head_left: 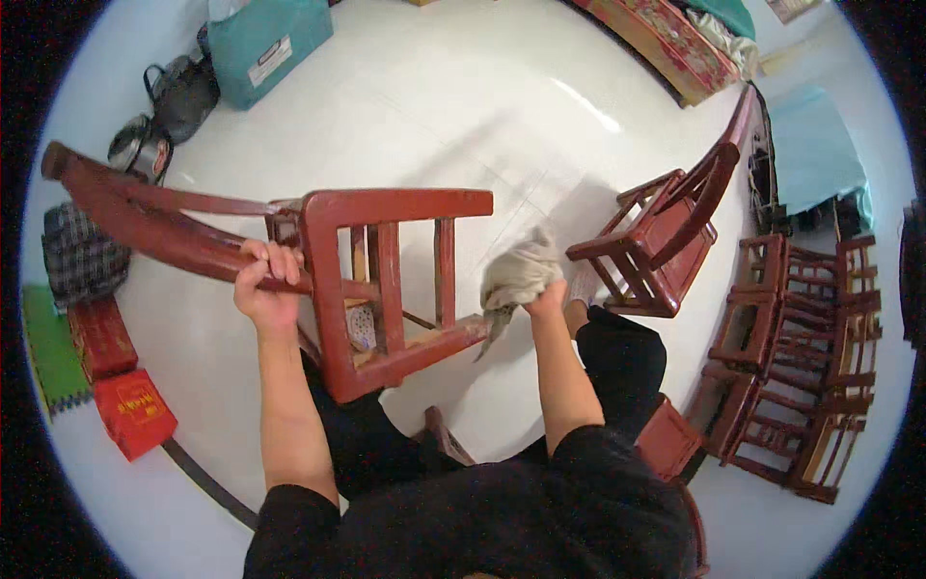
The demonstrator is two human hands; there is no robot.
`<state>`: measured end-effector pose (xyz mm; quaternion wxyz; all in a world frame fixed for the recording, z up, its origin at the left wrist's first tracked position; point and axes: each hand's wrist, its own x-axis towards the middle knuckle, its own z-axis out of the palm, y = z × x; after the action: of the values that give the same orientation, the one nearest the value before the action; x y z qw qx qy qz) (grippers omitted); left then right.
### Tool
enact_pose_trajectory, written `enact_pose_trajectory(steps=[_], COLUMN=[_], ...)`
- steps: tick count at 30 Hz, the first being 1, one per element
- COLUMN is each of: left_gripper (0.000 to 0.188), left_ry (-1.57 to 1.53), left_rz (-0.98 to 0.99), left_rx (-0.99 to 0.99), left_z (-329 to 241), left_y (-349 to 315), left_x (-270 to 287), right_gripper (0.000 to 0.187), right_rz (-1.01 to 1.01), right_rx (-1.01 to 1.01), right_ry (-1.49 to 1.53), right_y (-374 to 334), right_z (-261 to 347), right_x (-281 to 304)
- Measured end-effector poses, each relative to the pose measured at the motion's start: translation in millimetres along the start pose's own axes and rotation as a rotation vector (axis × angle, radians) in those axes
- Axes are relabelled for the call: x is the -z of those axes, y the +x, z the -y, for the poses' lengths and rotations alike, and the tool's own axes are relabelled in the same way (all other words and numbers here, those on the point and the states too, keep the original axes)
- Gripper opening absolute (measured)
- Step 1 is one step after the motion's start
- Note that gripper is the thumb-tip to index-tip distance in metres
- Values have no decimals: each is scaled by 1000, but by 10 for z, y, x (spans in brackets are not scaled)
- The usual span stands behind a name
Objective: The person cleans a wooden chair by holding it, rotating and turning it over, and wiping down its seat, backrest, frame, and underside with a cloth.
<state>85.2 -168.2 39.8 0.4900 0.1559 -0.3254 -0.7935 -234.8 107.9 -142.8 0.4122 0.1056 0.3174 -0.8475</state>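
At the far left edge lie a green mat [48, 352], a dark red oblong box [99, 338] and, just below it, a bright red carton [135, 413] with yellow print on its top — above them sits a checked bundle [79, 256]. Further up, a black bag [183, 95] leans beside a teal box [270, 43] that bears a white rectangular label. The person's left hand [266, 288] comes up from the lower edge on a bare forearm, fingers curled tight over the curved back rail of a red wooden chair [386, 280], which is tipped on its side over the person's lap with its legs and rungs facing the camera. The right hand [546, 294] reaches up with a straight wrist and is closed around a crumpled grey cloth [516, 275], pressed against the end of the chair's lower rung. To the right stands a second red chair [666, 236] — beyond it, a stack of small wooden stools [801, 357] on the white floor [434, 116].
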Motion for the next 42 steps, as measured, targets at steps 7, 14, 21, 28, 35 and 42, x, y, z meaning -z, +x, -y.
enact_pose_trajectory(steps=[7,14,21,28,35,42], left_gripper=[9,10,9,6,10,10], left_ry=[-50,-73,-16,-8,139,358], left_rz=[18,-139,-190,6,87,24], left_rx=[61,171,231,114,-76,-23], left_z=[197,439,607,602,468,829], left_y=[126,81,19,-42,-53,-44], left_x=[-267,-48,-342,-784,-784,-893], right_gripper=[38,35,25,33,57,55], right_rz=[180,32,-14,-255,645,134], right_rx=[330,-272,725,94,199,424], right_ry=[-357,-48,-1256,-324,-20,-951], right_y=[-745,-733,-102,-62,-1527,-1758], right_z=[773,430,142,679,1256,756], right_x=[-449,-1307,-1133,51,-1382,-1076])
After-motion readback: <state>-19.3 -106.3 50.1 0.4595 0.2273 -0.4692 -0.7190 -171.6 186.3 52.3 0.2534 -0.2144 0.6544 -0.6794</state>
